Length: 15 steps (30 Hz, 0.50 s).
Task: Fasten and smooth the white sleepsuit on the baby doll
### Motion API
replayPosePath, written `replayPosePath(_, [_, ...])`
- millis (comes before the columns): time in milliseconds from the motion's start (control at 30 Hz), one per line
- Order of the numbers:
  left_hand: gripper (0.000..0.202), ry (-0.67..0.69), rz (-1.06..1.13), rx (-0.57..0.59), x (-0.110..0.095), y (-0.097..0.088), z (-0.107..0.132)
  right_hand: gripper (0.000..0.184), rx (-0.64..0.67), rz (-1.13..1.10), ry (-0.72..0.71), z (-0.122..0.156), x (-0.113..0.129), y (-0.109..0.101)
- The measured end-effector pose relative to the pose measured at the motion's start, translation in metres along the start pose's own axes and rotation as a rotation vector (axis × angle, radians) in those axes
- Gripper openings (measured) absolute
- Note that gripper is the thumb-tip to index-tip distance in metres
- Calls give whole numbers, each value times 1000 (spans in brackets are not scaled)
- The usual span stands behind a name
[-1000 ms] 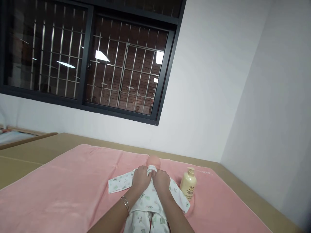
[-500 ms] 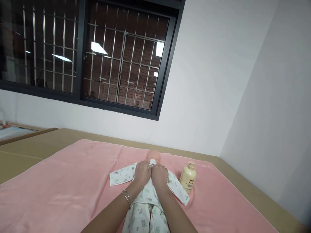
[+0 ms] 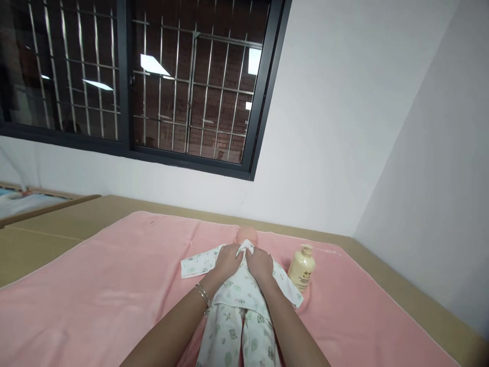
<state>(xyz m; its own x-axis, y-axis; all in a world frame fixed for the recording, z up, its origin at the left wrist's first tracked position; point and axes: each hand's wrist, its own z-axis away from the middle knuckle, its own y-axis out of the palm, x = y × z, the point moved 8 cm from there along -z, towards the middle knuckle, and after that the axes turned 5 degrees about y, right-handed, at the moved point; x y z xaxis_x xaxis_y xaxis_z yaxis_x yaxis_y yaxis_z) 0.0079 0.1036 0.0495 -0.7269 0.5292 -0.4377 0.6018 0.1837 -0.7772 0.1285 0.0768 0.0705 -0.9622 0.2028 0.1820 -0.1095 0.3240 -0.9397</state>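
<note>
A baby doll (image 3: 247, 236) lies on its back on a pink towel (image 3: 114, 285), dressed in a white printed romper (image 3: 233, 316). Only the top of its head shows beyond my hands. My left hand (image 3: 228, 261), with a bracelet at the wrist, and my right hand (image 3: 260, 266) rest side by side on the doll's chest. Both hands have their fingers curled, pinching the romper's front edges just below the neck. The romper's sleeves spread out to the left and right.
A cream pump bottle (image 3: 302, 268) stands upright on the towel just right of the doll. The towel lies on a tan surface (image 3: 57, 229) that meets white walls. A barred dark window (image 3: 153, 81) is above. A wooden rail (image 3: 49, 206) shows at far left.
The camera has tilted down, so the doll's legs now show. My hands stay together at the romper's neckline with little movement.
</note>
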Motion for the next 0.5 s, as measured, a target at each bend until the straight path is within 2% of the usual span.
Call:
replayPosePath(167, [29, -72, -90, -73, -3, -7, 4, 45, -3, -6, -42, 3, 5, 0])
replayPosePath(367, [35, -139, -108, -65, 5, -5, 4, 50, 10, 4, 67, 5, 2, 3])
replayPosePath(500, [38, -146, -36, -45, 12, 1, 2, 48, 44, -82, -16, -1, 2, 3])
